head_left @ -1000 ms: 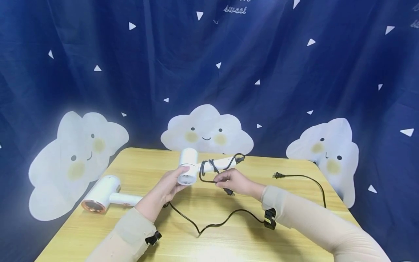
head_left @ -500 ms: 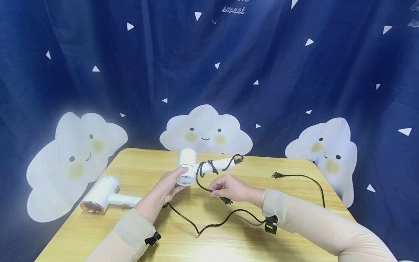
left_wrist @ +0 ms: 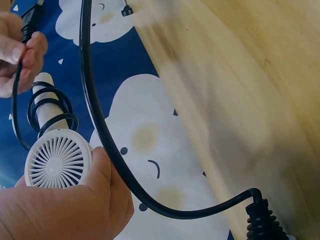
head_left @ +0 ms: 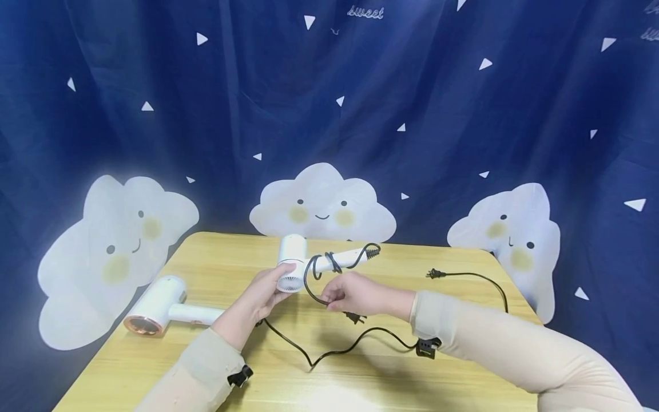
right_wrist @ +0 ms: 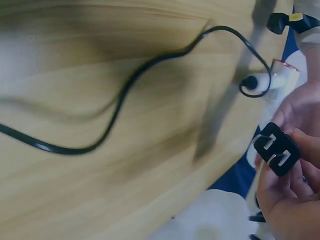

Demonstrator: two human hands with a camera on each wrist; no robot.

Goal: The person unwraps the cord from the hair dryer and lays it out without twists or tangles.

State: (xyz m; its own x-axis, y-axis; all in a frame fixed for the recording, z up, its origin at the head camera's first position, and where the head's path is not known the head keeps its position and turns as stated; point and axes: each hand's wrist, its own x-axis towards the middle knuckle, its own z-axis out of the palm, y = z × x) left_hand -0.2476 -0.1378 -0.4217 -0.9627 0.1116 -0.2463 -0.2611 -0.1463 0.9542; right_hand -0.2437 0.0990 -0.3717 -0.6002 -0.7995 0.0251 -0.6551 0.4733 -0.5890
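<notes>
My left hand grips a white hair dryer by its head, above the table. In the left wrist view its vented end shows beside my thumb, and loops of black cord lie around the handle. My right hand pinches the free part of that cord just behind its plug. Two metal prongs on the plug face the right wrist camera. A second white hair dryer, with a copper-coloured ring, lies on the table beside my left forearm, its handle end hidden behind that arm.
The second dryer's black cord runs across the wooden table and passes under my right arm. Its plug lies at the right. A blue curtain with cloud prints hangs behind the table.
My right hand has moved left and down with the pinched cord and plug, leaving a wider curve of cord below the handle. My left hand keeps its grip on the hair dryer.
</notes>
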